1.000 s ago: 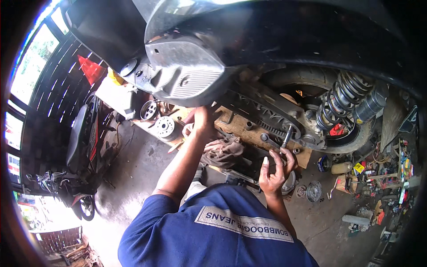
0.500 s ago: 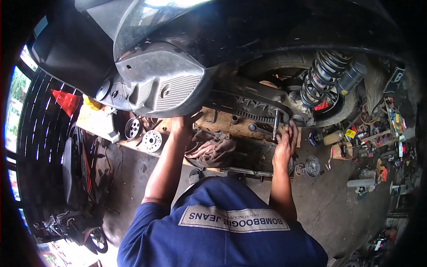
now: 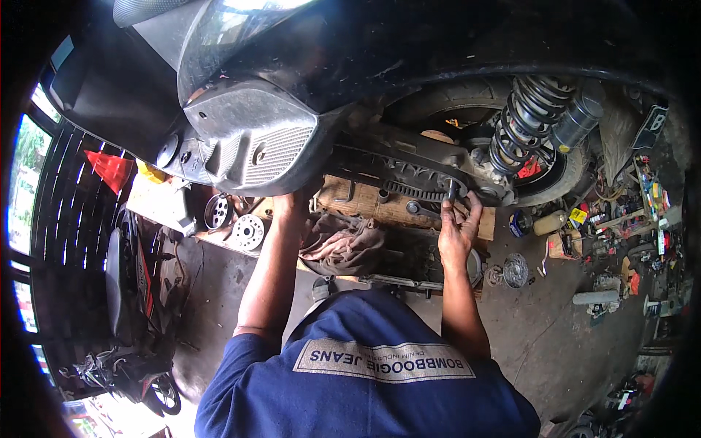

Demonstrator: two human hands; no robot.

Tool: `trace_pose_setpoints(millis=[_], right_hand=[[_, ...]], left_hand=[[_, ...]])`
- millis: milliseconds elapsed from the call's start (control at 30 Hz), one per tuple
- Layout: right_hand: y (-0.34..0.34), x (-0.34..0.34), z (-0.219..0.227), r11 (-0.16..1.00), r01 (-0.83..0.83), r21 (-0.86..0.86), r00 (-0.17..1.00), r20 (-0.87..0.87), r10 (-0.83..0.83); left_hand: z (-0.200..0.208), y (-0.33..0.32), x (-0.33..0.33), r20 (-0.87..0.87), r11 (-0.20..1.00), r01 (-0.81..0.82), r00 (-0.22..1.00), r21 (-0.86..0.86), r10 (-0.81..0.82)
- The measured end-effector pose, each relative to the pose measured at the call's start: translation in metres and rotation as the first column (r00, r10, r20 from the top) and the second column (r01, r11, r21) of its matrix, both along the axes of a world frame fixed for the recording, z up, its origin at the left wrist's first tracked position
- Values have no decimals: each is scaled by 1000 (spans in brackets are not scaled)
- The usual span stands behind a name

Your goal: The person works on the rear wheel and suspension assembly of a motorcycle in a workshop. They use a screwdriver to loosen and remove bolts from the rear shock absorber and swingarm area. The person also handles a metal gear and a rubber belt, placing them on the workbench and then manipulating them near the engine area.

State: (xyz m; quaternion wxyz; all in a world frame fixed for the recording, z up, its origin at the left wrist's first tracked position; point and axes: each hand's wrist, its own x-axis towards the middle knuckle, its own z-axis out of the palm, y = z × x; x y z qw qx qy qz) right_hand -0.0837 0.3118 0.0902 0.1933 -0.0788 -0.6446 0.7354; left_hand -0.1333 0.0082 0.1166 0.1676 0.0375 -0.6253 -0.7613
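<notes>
A black scooter stands across the top, its side casing off and a toothed drive belt (image 3: pixel 416 191) showing. My right hand (image 3: pixel 458 232) is at the rear end of that belt. Its fingers and thumb close round a slim metal rod (image 3: pixel 452 191), which looks like a socket extension and points at the belt's rear end. The fingers cover its lower part. My left hand (image 3: pixel 290 204) reaches up behind the grey ribbed footrest panel (image 3: pixel 270 153). Only the wrist and back of that hand show; the panel hides the fingers.
Below the belt lie a wooden board (image 3: pixel 365 193), a ring wrench (image 3: pixel 422 209), a crumpled rag (image 3: pixel 342 244) and a long casing cover (image 3: pixel 409 281). A round drilled metal plate (image 3: pixel 248 231) sits at left. The coil spring (image 3: pixel 533 120) and rear wheel are at right, with scattered parts beyond.
My right hand has moved up along the metal rod toward the belt, its fingers now round it. The left hand stays behind the panel. The view has shifted slightly.
</notes>
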Motion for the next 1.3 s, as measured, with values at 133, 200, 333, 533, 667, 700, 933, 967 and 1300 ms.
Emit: trace_pose_setpoints(millis=[133, 200, 333, 533, 667, 700, 933, 967, 1300], right_hand=[[-2, -4, -3, 994, 3, 111, 998, -62, 4], [-2, -10, -5, 986, 30, 164, 994, -105, -13], [1, -13, -5, 999, -25, 28, 991, -129, 28], [4, -10, 21, 999, 18, -37, 986, 168, -12], [-5, -17, 39, 969, 207, -135, 960, 221, -174], [-6, -18, 43, 976, 186, -113, 957, 247, -153], [-4, -22, 64, 988, 37, -149, 949, 315, 12], [-7, -21, 66, 988, 43, -151, 951, 309, 6], [-17, -26, 59, 984, 111, -140, 951, 303, -65]], left_hand=[[0, -2, -4, -21, 997, 48, 999, 62, -47], [1, -2, -4, -30, 993, 70, 997, 93, -68], [5, -1, -3, -20, 980, 94, 996, 175, -92], [4, 9, -2, 214, 933, -52, 976, 357, -27], [14, 17, -3, 320, 939, -85, 947, 334, -28], [18, 17, -4, 305, 937, -78, 952, 340, -31], [35, 18, 2, 160, 954, 19, 985, 298, -69], [34, 18, 3, 145, 953, 14, 988, 301, -61], [33, 13, 4, 149, 998, 25, 988, 54, -33]])
